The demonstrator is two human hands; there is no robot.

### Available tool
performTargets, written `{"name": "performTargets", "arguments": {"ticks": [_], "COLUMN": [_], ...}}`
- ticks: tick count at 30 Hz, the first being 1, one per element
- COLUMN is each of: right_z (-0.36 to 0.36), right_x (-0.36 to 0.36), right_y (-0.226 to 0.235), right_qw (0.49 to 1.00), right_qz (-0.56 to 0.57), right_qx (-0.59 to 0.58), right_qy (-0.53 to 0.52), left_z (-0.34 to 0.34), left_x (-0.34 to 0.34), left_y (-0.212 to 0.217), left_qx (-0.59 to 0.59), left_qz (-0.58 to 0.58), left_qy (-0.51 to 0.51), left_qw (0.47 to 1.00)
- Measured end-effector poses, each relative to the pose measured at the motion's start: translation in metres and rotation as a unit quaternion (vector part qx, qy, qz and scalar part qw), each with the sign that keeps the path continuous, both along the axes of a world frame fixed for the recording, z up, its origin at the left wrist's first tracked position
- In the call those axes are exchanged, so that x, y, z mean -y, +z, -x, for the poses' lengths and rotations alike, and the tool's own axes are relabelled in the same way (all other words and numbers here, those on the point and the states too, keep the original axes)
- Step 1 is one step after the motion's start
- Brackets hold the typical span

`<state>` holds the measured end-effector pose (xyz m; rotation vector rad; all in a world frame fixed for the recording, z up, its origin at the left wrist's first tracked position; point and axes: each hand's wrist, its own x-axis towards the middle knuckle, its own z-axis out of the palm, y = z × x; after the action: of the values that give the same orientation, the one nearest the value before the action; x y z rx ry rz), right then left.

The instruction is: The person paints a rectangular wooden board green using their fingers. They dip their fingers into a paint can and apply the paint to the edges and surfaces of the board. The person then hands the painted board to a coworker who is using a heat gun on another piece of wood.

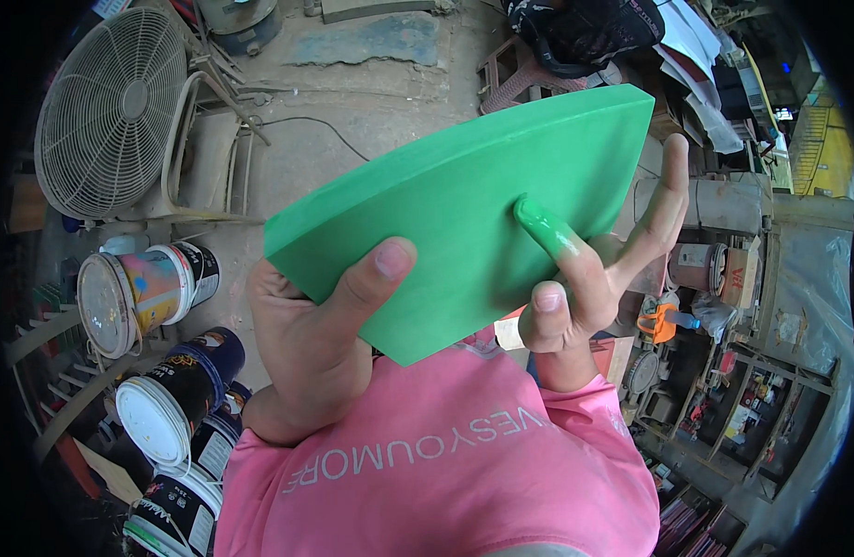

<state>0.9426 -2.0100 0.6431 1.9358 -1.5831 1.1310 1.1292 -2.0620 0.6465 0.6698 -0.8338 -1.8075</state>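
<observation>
A flat, thick green board (445, 241) with straight edges is tilted in front of my chest. My left hand (320, 330) grips its left lower end, the thumb pressed on the broad face and the other fingers mostly hidden behind. My right hand (589, 283) is at the board's right side, fingers spread. Wet green paint coats one of its fingers, and that fingertip rests on the board's face. Another right finger stretches out past the board's edge; the thumb is bent near the lower edge.
A large round fan (120, 111) stands at the left beside a metal-framed chair (208, 153). Several paint buckets (157, 422) line the lower left. Shelves (752, 408) with small goods stand at the right, near an orange-handled item (659, 322). A black bag (594, 32) lies at the top.
</observation>
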Motion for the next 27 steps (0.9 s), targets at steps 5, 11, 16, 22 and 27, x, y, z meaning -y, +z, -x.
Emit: {"name": "performTargets", "arguments": {"ticks": [5, 11, 16, 22, 27], "right_z": [0.005, 0.021, 0.041, 0.022, -0.001], "right_x": [0.0, -0.007, -0.015, -0.018, -0.011], "right_y": [-0.003, 0.001, 0.0, -0.003, -0.016], "right_qw": [0.997, 0.989, 0.983, 0.988, 0.996], "right_qz": [0.054, 0.103, 0.106, 0.057, -0.025], "right_qx": [0.04, 0.102, 0.151, 0.14, 0.083], "right_qy": [0.032, 0.018, -0.01, -0.027, 0.036], "left_z": [-0.001, -0.002, 0.001, 0.014, 0.029], "left_x": [0.002, 0.008, 0.027, 0.045, 0.048], "left_y": [-0.001, -0.005, -0.022, -0.042, -0.039], "left_qx": [-0.005, -0.014, -0.06, -0.111, -0.084], "left_qz": [-0.021, -0.079, -0.157, -0.204, -0.21], "left_qy": [0.001, -0.01, -0.078, -0.127, -0.107], "left_qw": [1.0, 0.997, 0.983, 0.964, 0.968]}}
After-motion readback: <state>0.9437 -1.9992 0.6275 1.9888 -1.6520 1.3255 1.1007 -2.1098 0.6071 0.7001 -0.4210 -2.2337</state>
